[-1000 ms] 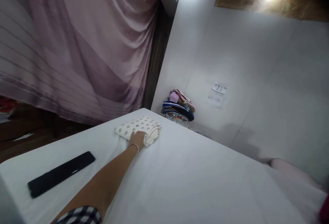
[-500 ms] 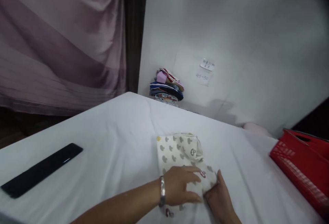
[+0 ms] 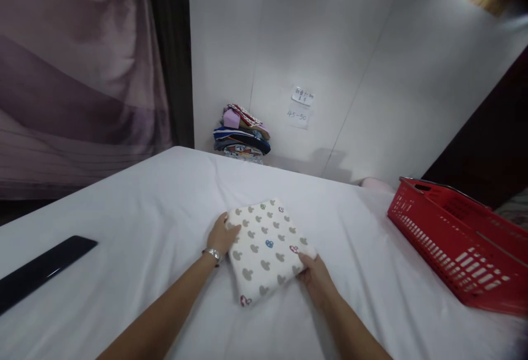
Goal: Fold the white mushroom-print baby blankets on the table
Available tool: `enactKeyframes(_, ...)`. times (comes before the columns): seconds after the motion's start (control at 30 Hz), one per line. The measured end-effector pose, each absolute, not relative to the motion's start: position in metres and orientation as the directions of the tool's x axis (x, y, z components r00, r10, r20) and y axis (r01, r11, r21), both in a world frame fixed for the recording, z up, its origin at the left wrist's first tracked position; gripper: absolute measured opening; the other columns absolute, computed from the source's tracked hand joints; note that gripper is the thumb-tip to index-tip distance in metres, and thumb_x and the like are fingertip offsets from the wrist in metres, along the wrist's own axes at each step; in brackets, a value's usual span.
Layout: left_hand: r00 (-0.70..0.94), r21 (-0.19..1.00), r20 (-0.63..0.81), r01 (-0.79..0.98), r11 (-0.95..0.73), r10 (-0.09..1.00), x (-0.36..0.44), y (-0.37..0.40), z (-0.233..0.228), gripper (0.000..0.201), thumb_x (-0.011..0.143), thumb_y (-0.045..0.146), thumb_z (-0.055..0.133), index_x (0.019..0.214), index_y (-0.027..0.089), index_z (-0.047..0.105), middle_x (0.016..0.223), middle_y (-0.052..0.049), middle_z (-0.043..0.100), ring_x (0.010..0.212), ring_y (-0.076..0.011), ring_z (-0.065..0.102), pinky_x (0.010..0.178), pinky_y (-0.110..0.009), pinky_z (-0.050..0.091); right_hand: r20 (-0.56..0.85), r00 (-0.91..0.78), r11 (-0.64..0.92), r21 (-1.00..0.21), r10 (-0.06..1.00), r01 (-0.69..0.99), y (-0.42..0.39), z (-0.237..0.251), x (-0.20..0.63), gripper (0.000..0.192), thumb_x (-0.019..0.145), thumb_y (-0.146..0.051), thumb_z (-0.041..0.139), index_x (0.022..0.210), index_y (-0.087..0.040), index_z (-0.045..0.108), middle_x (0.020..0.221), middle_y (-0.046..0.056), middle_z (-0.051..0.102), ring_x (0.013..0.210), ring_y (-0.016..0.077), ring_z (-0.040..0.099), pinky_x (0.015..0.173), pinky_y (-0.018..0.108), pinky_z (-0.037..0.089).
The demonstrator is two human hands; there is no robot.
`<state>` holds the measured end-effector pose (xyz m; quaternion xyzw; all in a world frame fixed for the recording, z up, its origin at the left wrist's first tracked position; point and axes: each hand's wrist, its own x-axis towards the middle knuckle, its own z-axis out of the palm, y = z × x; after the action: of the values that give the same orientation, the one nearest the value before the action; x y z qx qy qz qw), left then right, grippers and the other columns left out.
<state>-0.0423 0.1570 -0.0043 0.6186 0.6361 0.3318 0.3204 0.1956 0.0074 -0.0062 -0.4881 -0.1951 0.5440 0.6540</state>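
Neatly folded, a patterned white cloth is held between the left hand and the right hand over a white sheet, pinched at its far left and near right corners.

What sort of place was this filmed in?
Probably a makeshift indoor workroom, though a room at home is possible: a broad white-covered surface, handwritten paper signs on the wall, and a pile of folded fabrics near that wall.

Grey-mushroom-patterned white cloth, red basket, white-covered table
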Motion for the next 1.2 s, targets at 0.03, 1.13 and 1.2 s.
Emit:
enactKeyframes(0.03,-0.039,0.852,-0.006,0.523,0.026,0.999,-0.037,0.148,-0.001,0.065,0.073,0.036,0.055,0.129,0.011,0.034,0.125,-0.015,0.049,0.109,-0.0250,0.052,0.093,-0.037,0.042,-0.254,0.346,-0.063,-0.876,0.903,-0.478,0.010,-0.003,0.207,0.069,0.064,-0.025,0.072,0.126,-0.019,0.044,0.110,0.008,0.063,0.095,0.0238,0.061,0.076,0.035,0.052)
enactKeyframes(1.13,0.354,0.633,0.203,0.664,-0.398,0.913,0.044,0.079,-0.001,0.038,0.077,0.029,0.048,0.112,0.016,0.056,0.134,-0.012,0.043,0.124,-0.0250,0.038,0.105,-0.040,0.028,-0.282,0.791,0.267,-0.835,0.542,-0.481,-0.068,0.013,0.399,0.033,0.080,-0.035,0.054,0.111,-0.023,0.054,0.113,0.004,0.061,0.097,0.0193,0.061,0.077,0.036,0.053)
enactKeyframes(1.2,0.293,0.555,0.138,0.768,-0.319,0.946,0.037,0.096,-0.009,0.047,0.077,0.034,0.048,0.119,0.012,0.050,0.133,-0.014,0.043,0.123,-0.0278,0.039,0.103,-0.041,0.030,-0.391,0.722,0.180,-0.798,0.571,-0.575,-0.086,-0.008,0.402,0.027,0.080,-0.029,0.055,0.105,-0.021,0.056,0.107,0.005,0.064,0.094,0.0197,0.062,0.077,0.037,0.053)
